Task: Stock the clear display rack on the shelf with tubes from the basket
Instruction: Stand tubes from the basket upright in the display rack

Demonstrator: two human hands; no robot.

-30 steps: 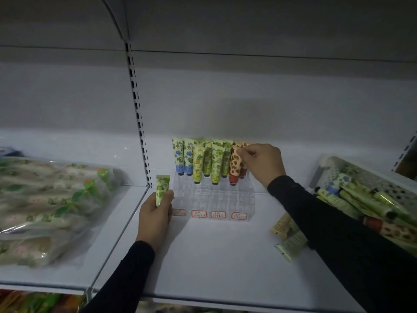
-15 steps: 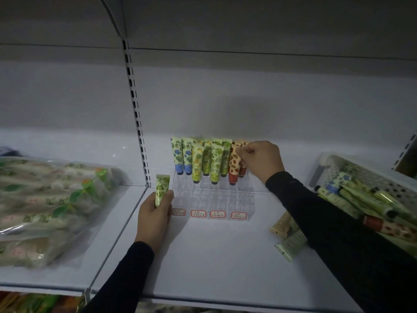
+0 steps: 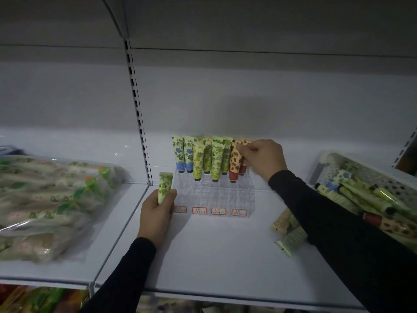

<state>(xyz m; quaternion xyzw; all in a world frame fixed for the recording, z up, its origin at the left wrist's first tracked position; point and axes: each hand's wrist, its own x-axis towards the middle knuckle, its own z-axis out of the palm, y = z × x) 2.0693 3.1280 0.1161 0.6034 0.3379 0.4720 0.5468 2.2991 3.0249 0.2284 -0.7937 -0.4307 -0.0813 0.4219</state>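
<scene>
Nothing has moved: your right hand (image 3: pixel 262 159) still pinches the red tube (image 3: pixel 234 162), so seat it straight in the rack (image 3: pixel 216 193) while your left hand (image 3: pixel 158 213) grips the green tube (image 3: pixel 164 187).

The writing on the small red-bordered labels (image 3: pixel 199 210) is too small to read, the white perforated plastic basket (image 3: pixel 370 175) runs off the right edge, and the right hand (image 3: pixel 264 159) hides the rear strawberry-print tube (image 3: pixel 243 168).

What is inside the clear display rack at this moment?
The clear display rack holds upright tubes only in its back rows: blue tubes, yellow-green ones, red tubes. The front slots look empty. The right hand covers the rightmost tubes' tops.
</scene>
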